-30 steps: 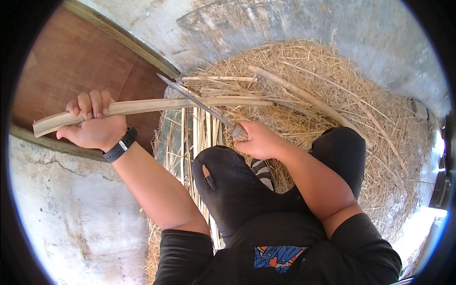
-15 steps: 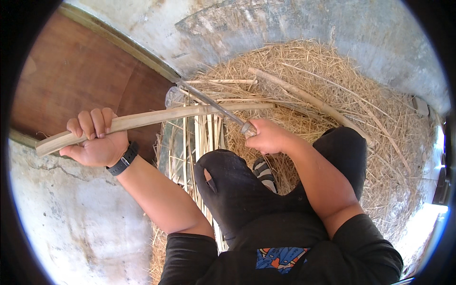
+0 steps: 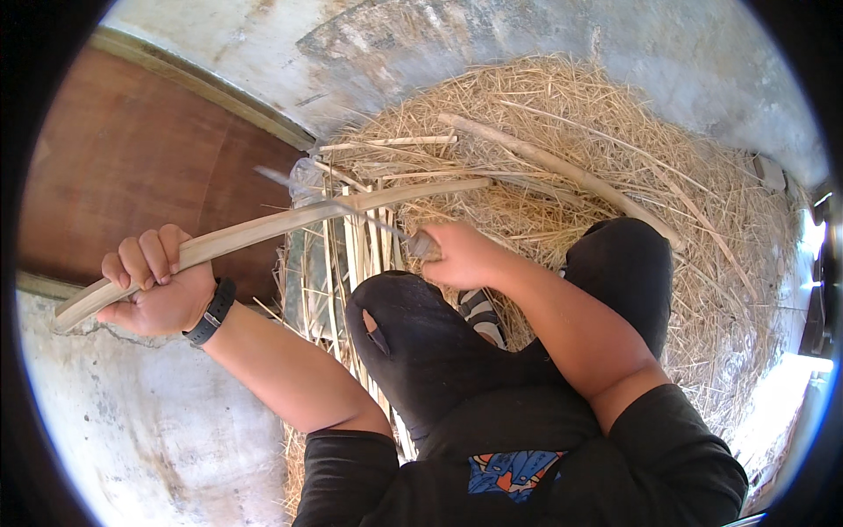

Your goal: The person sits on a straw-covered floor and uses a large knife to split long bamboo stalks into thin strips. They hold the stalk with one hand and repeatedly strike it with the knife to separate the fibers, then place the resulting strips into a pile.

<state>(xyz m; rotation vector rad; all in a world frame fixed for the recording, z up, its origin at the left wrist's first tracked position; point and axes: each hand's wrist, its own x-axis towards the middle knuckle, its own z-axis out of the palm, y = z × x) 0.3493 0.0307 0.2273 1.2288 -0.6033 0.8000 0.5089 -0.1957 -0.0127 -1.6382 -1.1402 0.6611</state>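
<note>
The left hand [image 3: 154, 279] clamps a long, pale, curved wooden strip [image 3: 255, 231], its far end over the dry golden straw's [image 3: 527, 88] left edge. The right hand [image 3: 465, 255] grips a grey-bladed, wooden-handled knife [image 3: 378, 223]; 1 twist of the strip could skid it kneeward.

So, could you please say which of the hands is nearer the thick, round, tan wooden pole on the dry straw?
Right. The right hand is the nearer, below the pole in the picture; the left hand is much farther off, to the pole's lower left.
</note>
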